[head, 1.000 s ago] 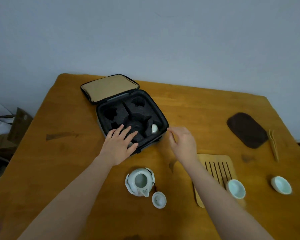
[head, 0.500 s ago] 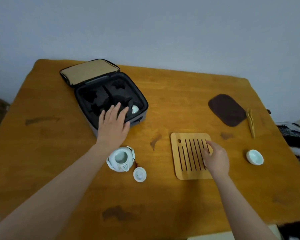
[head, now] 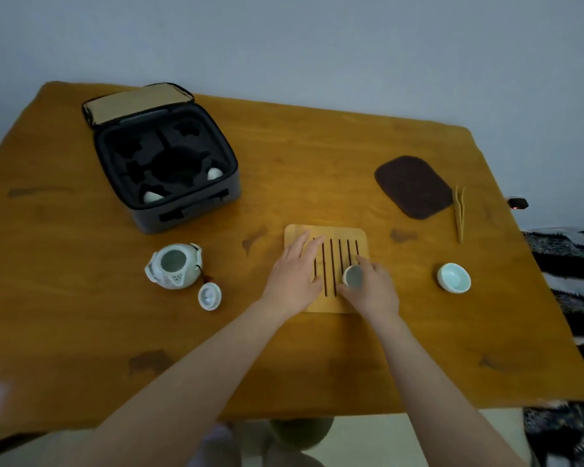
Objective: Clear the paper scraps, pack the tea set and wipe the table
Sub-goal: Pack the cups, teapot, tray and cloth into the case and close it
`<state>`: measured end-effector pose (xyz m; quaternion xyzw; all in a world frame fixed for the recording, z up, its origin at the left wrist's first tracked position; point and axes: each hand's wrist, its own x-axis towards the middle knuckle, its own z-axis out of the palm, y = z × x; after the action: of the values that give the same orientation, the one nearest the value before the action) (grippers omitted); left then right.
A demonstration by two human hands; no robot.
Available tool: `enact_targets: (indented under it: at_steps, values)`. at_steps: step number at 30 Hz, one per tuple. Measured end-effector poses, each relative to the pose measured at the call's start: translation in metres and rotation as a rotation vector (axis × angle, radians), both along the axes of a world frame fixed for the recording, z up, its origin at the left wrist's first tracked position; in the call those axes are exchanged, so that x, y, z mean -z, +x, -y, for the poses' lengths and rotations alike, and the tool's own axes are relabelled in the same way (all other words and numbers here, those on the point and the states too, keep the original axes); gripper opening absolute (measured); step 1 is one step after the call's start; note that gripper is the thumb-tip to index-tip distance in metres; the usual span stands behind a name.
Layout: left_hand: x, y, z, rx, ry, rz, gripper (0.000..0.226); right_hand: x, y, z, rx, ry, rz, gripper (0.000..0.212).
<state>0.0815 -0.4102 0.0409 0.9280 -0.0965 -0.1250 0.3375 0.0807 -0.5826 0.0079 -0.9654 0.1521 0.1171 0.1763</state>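
Right hand (head: 371, 291) curls round teacup (head: 353, 276) on bamboo tea tray (head: 327, 232); left hand (head: 295, 274) flat, fingers spread, on tray. Risk: loose grip, teacup slips, chips on slats.

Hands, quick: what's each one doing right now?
Left hand: open, flat on the slatted bamboo tray.
Right hand: holding a small pale ceramic teacup over that tray.
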Motion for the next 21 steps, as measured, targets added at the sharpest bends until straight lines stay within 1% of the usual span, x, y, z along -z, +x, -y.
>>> enact_targets:
  at_steps: [2,5,7,9,11,13,15,18,21]
  values:
    - [0.01,-0.002,0.021,0.006,0.001,-0.024,0.074,-0.002,-0.002,0.01,-0.05,0.012,0.052,0.077]
    - [0.022,-0.002,0.051,0.051,0.019,-0.002,0.069,-0.005,-0.008,0.031,-0.211,0.036,0.105,0.076]
    - [0.027,0.0,0.065,0.076,0.047,-0.011,0.071,-0.005,-0.011,0.047,-0.279,0.021,0.137,0.074]
    - [0.032,0.002,0.077,0.111,0.095,-0.029,0.078,-0.006,-0.013,0.066,-0.259,0.008,0.168,0.073]
    - [0.034,0.004,0.085,0.14,0.176,-0.012,0.082,-0.006,-0.014,0.085,-0.195,-0.01,0.2,0.071]
    - [0.034,0.006,0.093,0.145,0.27,0.023,0.083,-0.004,-0.014,0.107,-0.114,-0.026,0.214,0.073]
    - [0.035,0.007,0.101,0.125,0.323,0.03,0.082,0.0,-0.012,0.132,-0.063,-0.058,0.199,0.075]
    - [0.038,0.005,0.103,0.069,0.293,-0.032,0.078,0.006,-0.007,0.167,-0.04,-0.13,0.182,0.071]
    - [0.042,0.004,0.107,0.038,0.278,-0.023,0.076,0.009,0.003,0.192,0.017,-0.115,0.119,0.071]
